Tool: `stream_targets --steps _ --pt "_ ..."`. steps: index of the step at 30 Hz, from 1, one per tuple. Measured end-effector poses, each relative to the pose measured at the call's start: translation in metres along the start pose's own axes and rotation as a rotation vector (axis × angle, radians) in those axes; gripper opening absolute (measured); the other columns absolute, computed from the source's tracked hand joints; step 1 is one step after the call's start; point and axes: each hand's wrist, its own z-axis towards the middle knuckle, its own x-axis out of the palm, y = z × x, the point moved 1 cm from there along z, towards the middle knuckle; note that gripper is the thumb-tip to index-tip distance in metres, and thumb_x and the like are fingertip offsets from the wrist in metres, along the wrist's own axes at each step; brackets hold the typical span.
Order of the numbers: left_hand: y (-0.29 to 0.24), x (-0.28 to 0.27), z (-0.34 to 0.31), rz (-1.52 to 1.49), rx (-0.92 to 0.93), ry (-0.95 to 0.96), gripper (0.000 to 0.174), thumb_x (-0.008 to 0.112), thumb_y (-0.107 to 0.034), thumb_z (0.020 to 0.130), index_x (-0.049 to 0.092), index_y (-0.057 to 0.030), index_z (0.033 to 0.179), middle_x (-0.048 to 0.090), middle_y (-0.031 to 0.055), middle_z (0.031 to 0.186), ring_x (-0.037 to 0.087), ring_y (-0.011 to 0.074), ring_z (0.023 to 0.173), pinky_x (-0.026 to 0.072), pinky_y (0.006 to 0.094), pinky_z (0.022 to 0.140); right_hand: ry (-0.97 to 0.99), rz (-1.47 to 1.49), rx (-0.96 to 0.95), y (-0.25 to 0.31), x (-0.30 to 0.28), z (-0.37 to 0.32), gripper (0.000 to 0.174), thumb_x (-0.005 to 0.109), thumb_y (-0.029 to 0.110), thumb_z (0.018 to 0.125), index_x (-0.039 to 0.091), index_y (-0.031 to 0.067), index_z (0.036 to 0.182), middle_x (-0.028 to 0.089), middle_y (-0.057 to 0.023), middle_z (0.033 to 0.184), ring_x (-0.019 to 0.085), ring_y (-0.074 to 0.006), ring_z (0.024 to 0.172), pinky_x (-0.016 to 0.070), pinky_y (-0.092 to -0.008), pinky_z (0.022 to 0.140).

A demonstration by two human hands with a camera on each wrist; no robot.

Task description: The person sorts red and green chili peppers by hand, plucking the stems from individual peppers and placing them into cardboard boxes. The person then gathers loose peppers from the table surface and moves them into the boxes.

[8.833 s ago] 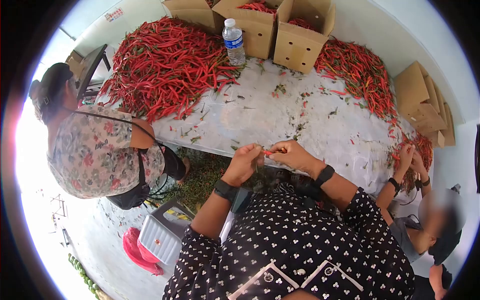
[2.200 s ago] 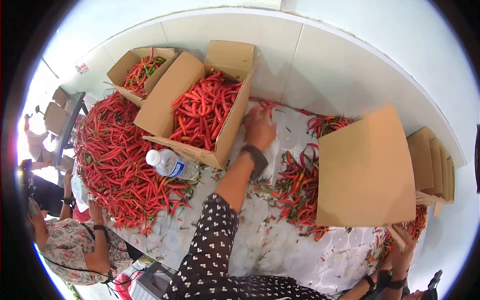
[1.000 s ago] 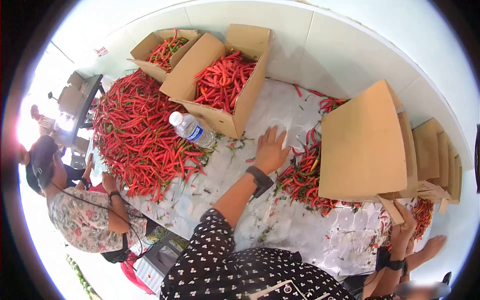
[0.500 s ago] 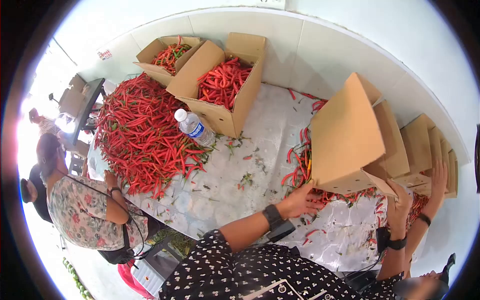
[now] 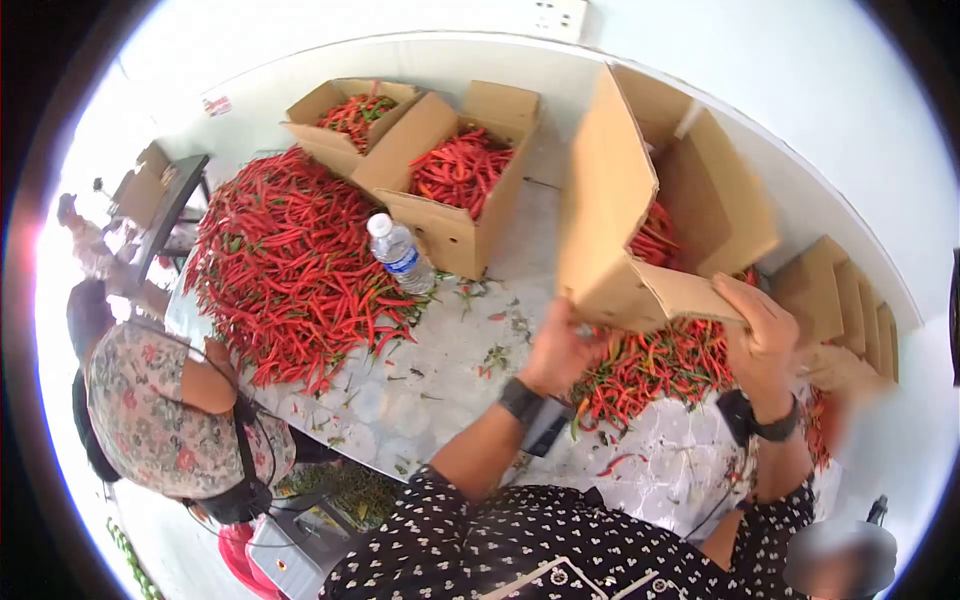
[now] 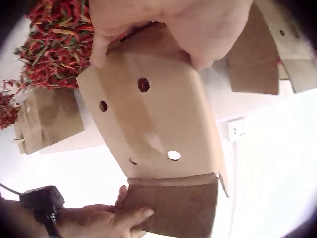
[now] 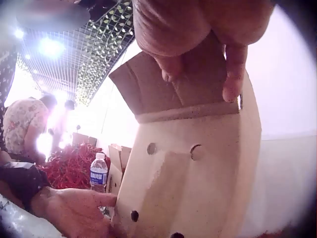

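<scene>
A cardboard box (image 5: 607,210) with holes in its end and red chillies (image 5: 655,238) inside is held tilted over the right part of the table. My left hand (image 5: 563,352) grips its lower left end; in the left wrist view, the thumb and fingers of that hand (image 6: 173,22) spread over the box's bottom edges. On the near flap (image 5: 690,292), my right hand (image 5: 757,335) pinches the cardboard. The right wrist view has fingers (image 7: 233,87) lying over this flap. Loose chillies (image 5: 650,375) lie below the box.
Two chilli-filled boxes (image 5: 445,235) stand at the back, beside a water bottle (image 5: 402,258) and a large chilli heap (image 5: 290,260). More boxes (image 5: 810,290) line the right wall. A person in a floral shirt (image 5: 150,410) works at left; another person (image 5: 840,560) is at lower right.
My left hand has gone from the bare tabletop to the box's lower end. The box has shifted left and tipped, showing its chillies. Much earlier, both hands pinched a chilli.
</scene>
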Motion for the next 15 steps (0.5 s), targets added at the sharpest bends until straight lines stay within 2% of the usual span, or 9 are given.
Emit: stream_targets --steps 4,5,6,8,9,11,12,13,15 --pt "-0.063 -0.015 -0.023 0.375 0.202 -0.3 0.042 0.043 -0.042 0.09 0.033 -0.0154 0.121 0.039 0.0065 0.122 0.048 0.0313 0.101 0.042 0.0492 0.084 -0.016 0.402 0.424 -0.017 0.069 -0.035 0.013 0.062 0.007 0.077 0.063 -0.0004 0.087 0.064 -0.017 0.08 0.061 -0.0286 0.068 0.0491 -0.0329 0.062" --pt "-0.071 -0.023 -0.023 0.403 0.165 -0.441 0.049 0.046 -0.047 0.087 0.032 -0.0174 0.123 0.038 0.0066 0.122 0.047 0.0316 0.101 0.0403 0.0523 0.085 0.079 0.299 0.41 -0.02 0.094 -0.048 0.013 0.062 0.01 0.078 0.063 -0.0006 0.085 0.063 -0.017 0.075 0.059 -0.0291 0.063 0.0474 -0.0335 0.058" --pt "-0.08 -0.039 -0.023 0.414 0.148 -0.435 0.049 0.046 -0.047 0.087 0.032 -0.0174 0.123 0.038 0.0066 0.122 0.047 0.0316 0.101 0.0403 0.0523 0.085 0.173 0.199 0.391 -0.017 0.114 -0.056 0.014 0.063 0.012 0.079 0.063 -0.0009 0.083 0.061 -0.017 0.071 0.056 -0.0296 0.058 0.0458 -0.0342 0.055" --pt "-0.089 -0.08 -0.021 0.407 0.02 -0.5 0.058 0.048 -0.054 0.083 0.032 -0.0172 0.124 0.037 0.0068 0.123 0.046 0.0346 0.103 0.0382 0.0548 0.086 0.108 0.44 0.438 0.0 0.137 -0.051 0.015 0.062 0.013 0.079 0.062 -0.0012 0.082 0.06 -0.017 0.07 0.057 -0.0321 0.061 0.046 -0.0359 0.055" --pt "-0.086 -0.089 -0.019 0.438 0.007 -0.471 0.065 0.042 -0.06 0.083 0.026 -0.0177 0.13 0.035 0.0073 0.126 0.043 0.0391 0.103 0.0352 0.057 0.089 0.097 0.438 0.448 0.006 0.138 -0.041 0.015 0.062 0.013 0.079 0.062 -0.0012 0.082 0.06 -0.017 0.07 0.057 -0.0321 0.061 0.046 -0.0359 0.055" --pt "-0.065 -0.119 -0.014 0.284 -0.156 -0.488 0.066 0.042 -0.061 0.082 0.029 -0.0155 0.129 0.033 0.0085 0.128 0.042 0.0403 0.106 0.0351 0.0574 0.089 0.01 0.475 0.159 0.021 0.127 -0.025 0.014 0.061 0.013 0.079 0.062 -0.0002 0.085 0.061 -0.017 0.075 0.059 -0.0335 0.065 0.0471 -0.0366 0.058" --pt "-0.052 -0.125 -0.013 0.114 -0.289 -0.499 0.067 0.043 -0.061 0.082 0.032 -0.0133 0.128 0.031 0.0098 0.131 0.04 0.0415 0.11 0.0351 0.0578 0.089 0.005 0.468 0.17 0.02 0.123 -0.025 0.014 0.061 0.013 0.079 0.062 -0.0002 0.085 0.061 -0.017 0.075 0.059 -0.0335 0.065 0.0471 -0.0366 0.058" --pt "-0.036 -0.093 -0.025 0.246 -0.181 -0.359 0.067 0.038 -0.058 0.086 0.026 -0.0098 0.132 0.028 0.0135 0.133 0.036 0.0417 0.115 0.0367 0.0561 0.092 0.03 0.423 0.169 0.015 0.118 -0.023 0.014 0.06 0.012 0.079 0.062 0.0001 0.086 0.062 -0.017 0.076 0.06 -0.0334 0.068 0.0476 -0.0367 0.06" --pt "-0.012 -0.082 -0.011 0.191 -0.114 -0.363 0.063 0.035 -0.054 0.089 0.025 -0.0087 0.132 0.027 0.0149 0.133 0.034 0.0414 0.117 0.0378 0.0546 0.093 0.117 0.385 0.243 0.006 0.104 -0.024 0.015 0.059 0.012 0.079 0.063 0.0003 0.088 0.063 -0.0164 0.08 0.061 -0.0323 0.072 0.0487 -0.0362 0.063"
